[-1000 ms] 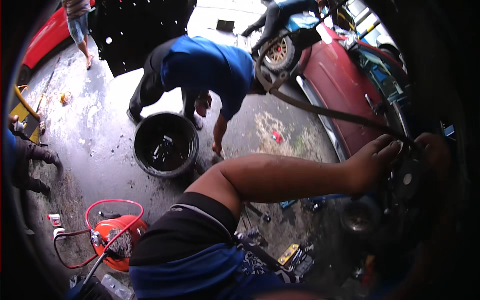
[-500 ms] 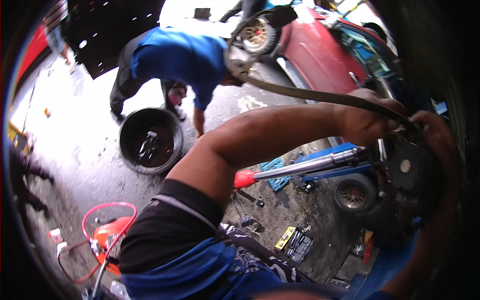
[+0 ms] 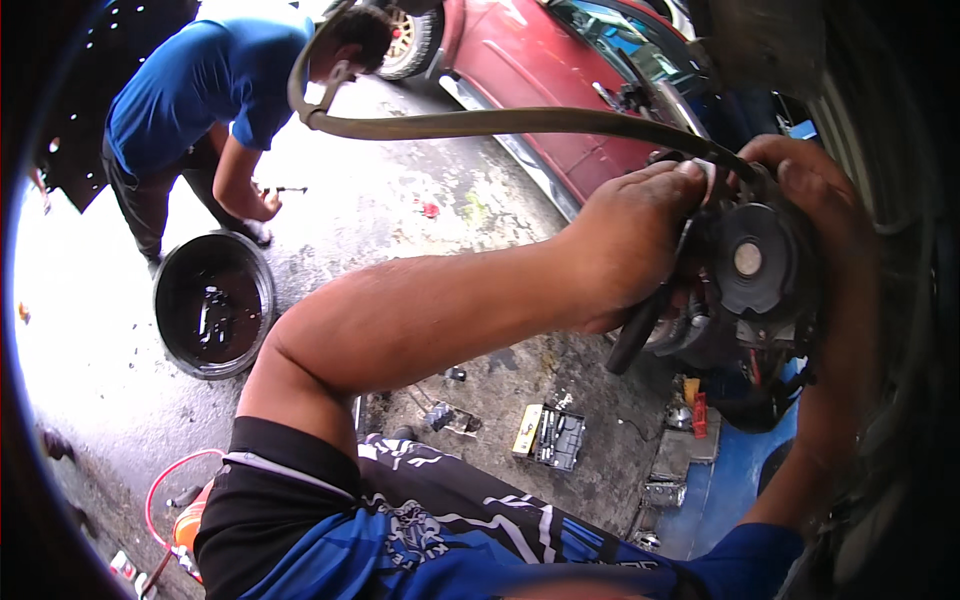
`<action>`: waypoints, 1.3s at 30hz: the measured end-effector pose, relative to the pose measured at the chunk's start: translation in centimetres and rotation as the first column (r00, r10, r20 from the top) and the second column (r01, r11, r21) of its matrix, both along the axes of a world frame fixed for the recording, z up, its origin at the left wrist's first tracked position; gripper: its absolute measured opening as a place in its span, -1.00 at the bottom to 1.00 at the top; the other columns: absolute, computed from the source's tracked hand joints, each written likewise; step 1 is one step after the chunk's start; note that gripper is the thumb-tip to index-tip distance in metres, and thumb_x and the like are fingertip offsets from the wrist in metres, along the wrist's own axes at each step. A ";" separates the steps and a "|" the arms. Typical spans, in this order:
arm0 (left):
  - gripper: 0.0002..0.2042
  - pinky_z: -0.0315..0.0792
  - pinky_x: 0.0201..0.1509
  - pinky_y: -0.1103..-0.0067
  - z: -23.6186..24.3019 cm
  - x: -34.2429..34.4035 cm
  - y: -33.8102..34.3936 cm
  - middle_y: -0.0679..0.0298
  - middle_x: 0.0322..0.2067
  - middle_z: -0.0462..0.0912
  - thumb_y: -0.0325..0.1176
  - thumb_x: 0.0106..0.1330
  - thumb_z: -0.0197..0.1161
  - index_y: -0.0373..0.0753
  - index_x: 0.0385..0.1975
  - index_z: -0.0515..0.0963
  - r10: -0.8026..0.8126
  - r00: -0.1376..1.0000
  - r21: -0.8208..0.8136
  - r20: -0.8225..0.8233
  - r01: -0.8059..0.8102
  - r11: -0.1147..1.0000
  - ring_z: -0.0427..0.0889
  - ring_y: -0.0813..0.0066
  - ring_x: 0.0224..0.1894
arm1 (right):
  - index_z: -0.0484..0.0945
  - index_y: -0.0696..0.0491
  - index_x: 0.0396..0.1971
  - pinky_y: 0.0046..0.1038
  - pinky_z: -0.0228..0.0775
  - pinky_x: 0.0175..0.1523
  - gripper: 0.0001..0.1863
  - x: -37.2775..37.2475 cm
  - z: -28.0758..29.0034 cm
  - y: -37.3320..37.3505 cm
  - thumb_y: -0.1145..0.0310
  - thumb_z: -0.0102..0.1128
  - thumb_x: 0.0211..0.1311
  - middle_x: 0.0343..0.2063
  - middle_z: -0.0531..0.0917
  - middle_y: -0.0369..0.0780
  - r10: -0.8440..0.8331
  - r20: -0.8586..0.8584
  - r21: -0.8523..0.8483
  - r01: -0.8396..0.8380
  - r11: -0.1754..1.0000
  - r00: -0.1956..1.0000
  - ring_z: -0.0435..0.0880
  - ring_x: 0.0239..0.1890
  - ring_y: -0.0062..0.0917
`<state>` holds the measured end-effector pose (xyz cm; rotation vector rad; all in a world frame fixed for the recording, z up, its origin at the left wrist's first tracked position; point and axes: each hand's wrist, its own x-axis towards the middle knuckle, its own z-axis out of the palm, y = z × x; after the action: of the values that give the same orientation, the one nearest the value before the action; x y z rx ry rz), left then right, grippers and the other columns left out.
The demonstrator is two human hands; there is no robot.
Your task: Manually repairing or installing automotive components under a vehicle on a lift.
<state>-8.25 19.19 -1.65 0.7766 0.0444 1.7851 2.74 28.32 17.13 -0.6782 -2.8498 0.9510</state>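
My left hand (image 3: pixel 640 240) is closed beside a black, round-ended car part (image 3: pixel 770 260) with a pale disc at its centre. What its fingers grip is mostly hidden; a dark rod-like piece (image 3: pixel 635 335) sticks out below them. On the far side of that part, my right hand (image 3: pixel 815 185) curls its fingers over the top, where a tan hose (image 3: pixel 500 122) arrives. The hose arches across the upper picture from a pale metal fitting (image 3: pixel 335 85). Wires dangle under the round part.
A co-worker in a blue shirt (image 3: pixel 200 85) leans near a black tub (image 3: pixel 165 310) of dark liquid, a thin tool in hand. Behind stands a red car (image 3: pixel 545 70). An open socket set (image 3: pixel 550 437) and metal parts lie on the stained floor, with an orange tank (image 3: pixel 190 525) at lower left.
The co-worker has risen from a deep bend beside the tub. The view has shifted, and the round part shows more clearly between my hands. The chrome rod with a red grip no longer shows.
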 end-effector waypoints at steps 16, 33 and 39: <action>-0.46 0.37 0.12 0.41 -1.5 -0.4 3.3 0.01 -0.06 0.52 -0.60 0.09 0.19 -0.45 0.14 0.24 0.715 0.555 0.526 -0.424 -0.492 0.694 0.50 0.26 0.08 | 0.53 0.12 -0.17 -0.64 0.11 -0.38 -0.52 0.8 -0.3 0.5 0.01 0.09 0.12 -0.53 0.38 -0.44 0.059 -0.047 0.260 -0.045 0.965 0.997 0.29 -0.50 -0.81; -0.61 0.47 -0.07 0.42 -1.0 -0.2 1.5 -0.05 -0.10 0.53 -0.54 0.19 0.17 -0.45 0.03 0.32 0.856 0.270 0.615 -0.441 -0.604 0.507 0.58 0.15 -0.06 | 0.57 0.09 -0.18 -0.53 0.38 -0.10 -0.66 0.2 -0.3 -2.0 0.12 0.09 0.25 -0.33 0.60 -0.29 0.021 -0.031 0.277 -0.012 0.961 0.999 0.54 -0.25 -0.64; -0.56 0.47 -0.05 0.54 -0.3 -0.7 -0.4 0.16 -0.04 0.48 -0.60 0.34 -0.03 -0.19 0.22 0.20 0.088 0.887 0.052 -0.453 -0.073 0.996 0.55 0.46 -0.06 | 0.58 0.08 -0.19 -0.52 0.37 -0.08 -0.63 0.6 0.4 -0.6 0.08 0.07 0.25 -0.32 0.60 -0.28 0.016 0.036 0.415 -0.029 0.909 0.999 0.54 -0.22 -0.62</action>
<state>-8.92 18.84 -1.98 1.2212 0.3641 1.6481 3.32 27.69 17.57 -0.6141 -2.9453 0.3077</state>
